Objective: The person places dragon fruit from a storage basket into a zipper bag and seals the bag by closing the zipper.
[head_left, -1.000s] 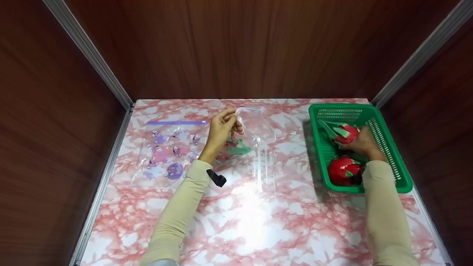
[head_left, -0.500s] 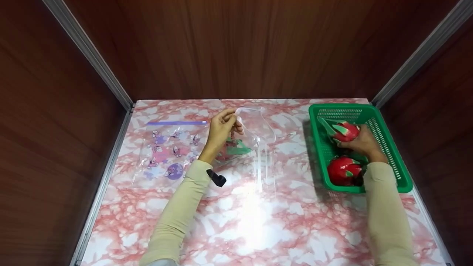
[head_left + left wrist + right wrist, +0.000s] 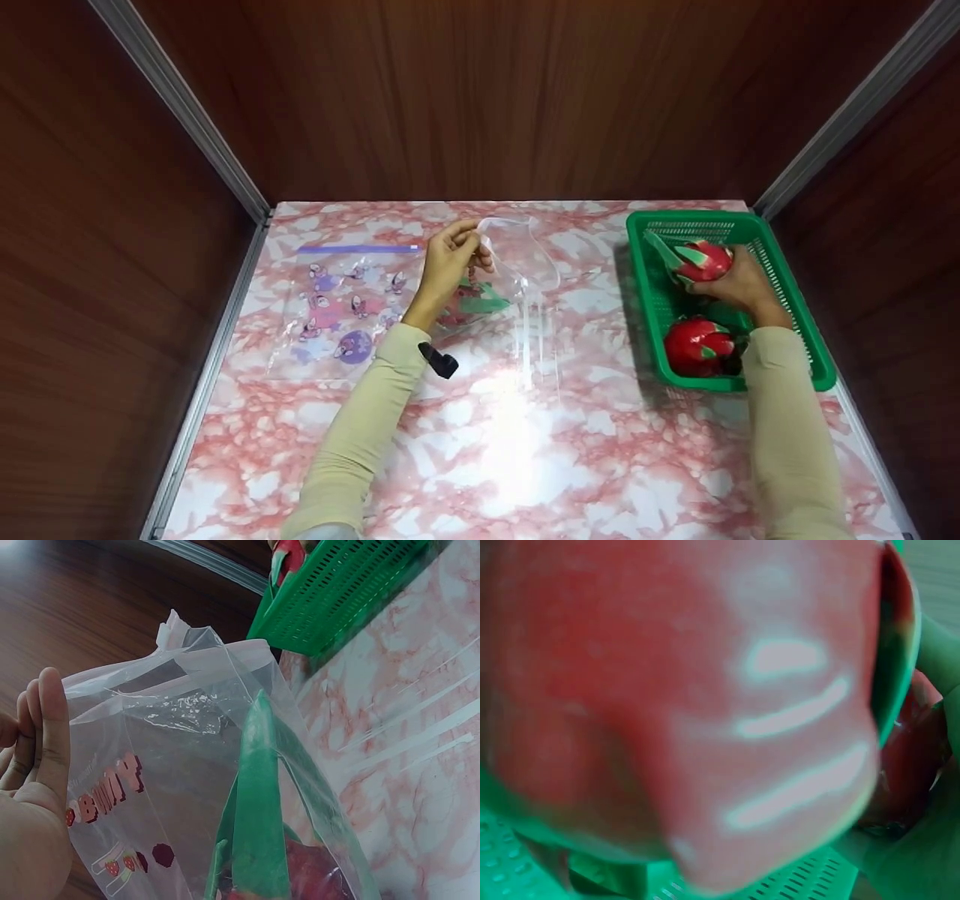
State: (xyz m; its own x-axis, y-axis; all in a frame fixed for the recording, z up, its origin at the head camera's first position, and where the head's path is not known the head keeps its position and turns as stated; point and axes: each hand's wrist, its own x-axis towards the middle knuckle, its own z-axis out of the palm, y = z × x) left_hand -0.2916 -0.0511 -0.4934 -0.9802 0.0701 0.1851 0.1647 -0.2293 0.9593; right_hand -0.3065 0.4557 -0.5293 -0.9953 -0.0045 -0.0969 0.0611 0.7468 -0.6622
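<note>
My left hand pinches the rim of a clear zip bag printed with red lettering, whose mouth gapes to the right in the head view. A red dragon fruit with long green leaf tips lies inside that bag. Over at the right, my right hand grips another dragon fruit within the green basket, its leaf tip pointing to the far left corner. Below it in the basket sits one more dragon fruit, which fills most of the right wrist view close up.
A second clear bag with purple and pink cartoon prints and a purple zip strip lies flat on the left. The marbled pink and white table is enclosed by brown wood-look panels at the back and both sides.
My right hand has shifted slightly up and to the right, bringing the gripped dragon fruit along and turning it a little. My left hand and the bag stay put.
</note>
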